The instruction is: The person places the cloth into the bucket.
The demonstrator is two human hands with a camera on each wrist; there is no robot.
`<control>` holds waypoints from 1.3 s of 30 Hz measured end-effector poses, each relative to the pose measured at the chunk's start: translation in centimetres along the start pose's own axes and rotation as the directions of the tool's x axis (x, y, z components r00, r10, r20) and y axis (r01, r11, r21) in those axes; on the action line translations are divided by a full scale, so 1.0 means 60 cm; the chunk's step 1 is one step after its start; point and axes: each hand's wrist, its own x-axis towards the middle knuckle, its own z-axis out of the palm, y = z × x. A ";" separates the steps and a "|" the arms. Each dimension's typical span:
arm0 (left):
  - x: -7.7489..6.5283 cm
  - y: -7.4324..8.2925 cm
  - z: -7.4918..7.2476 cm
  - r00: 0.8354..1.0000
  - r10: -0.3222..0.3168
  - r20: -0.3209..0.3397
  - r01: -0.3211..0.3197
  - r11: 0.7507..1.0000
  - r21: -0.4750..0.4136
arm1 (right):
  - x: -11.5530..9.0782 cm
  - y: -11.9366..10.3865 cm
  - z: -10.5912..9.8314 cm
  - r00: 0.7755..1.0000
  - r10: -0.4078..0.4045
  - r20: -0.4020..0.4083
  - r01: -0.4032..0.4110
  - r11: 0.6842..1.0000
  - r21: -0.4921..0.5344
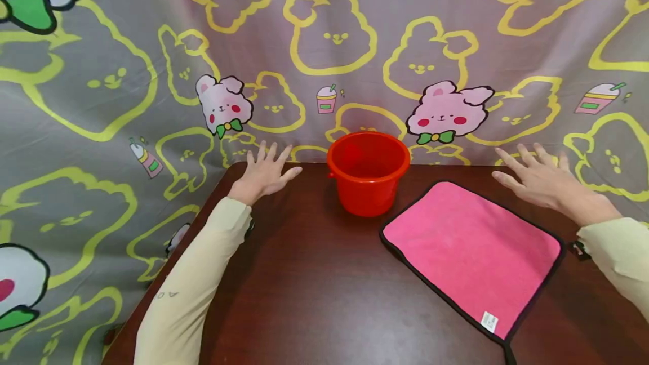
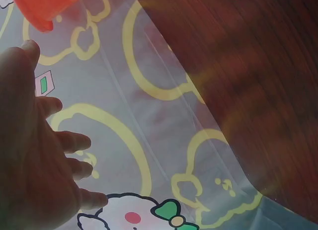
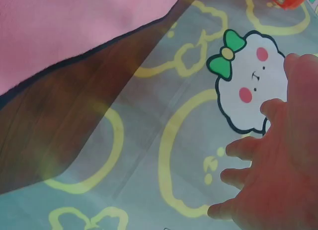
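Hanging behind the red bucket is cartoon-print fabric.

a grey cloth hangs behind and to the left of a dark reddish-brown table, printed with yellow animal outlines, pale animal faces with green bows, and small drink cups. soft light leaves a whitish sheen on the glossy tabletop.

Cream sleeves, dark wrist gear

Bucket blocks the far middle; cloth (flat) allows passage.
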 end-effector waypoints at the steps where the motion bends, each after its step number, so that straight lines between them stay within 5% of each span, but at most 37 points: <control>1: 0.000 0.002 0.000 1.000 0.001 -0.002 -0.001 1.000 -0.008 | 0.000 -0.003 0.000 1.000 -0.005 0.001 0.005 1.000 0.001; 11: -0.002 0.023 0.011 1.000 0.005 -0.007 -0.005 0.995 -0.095 | -0.001 -0.040 0.014 0.998 -0.061 0.002 0.061 0.997 0.036; 21: -0.004 0.056 0.014 0.993 0.019 -0.116 -0.048 0.967 -0.252 | -0.005 -0.078 0.029 0.990 -0.131 -0.051 0.136 0.985 0.103; 29: 0.002 0.087 0.024 0.982 0.027 -0.186 -0.104 0.905 -0.413 | -0.020 -0.097 0.047 0.981 -0.190 -0.047 0.195 0.955 0.224; 39: 0.007 0.117 0.049 0.976 0.021 -0.215 -0.153 0.772 -0.617 | -0.041 -0.120 0.070 0.976 -0.216 -0.027 0.216 0.942 0.259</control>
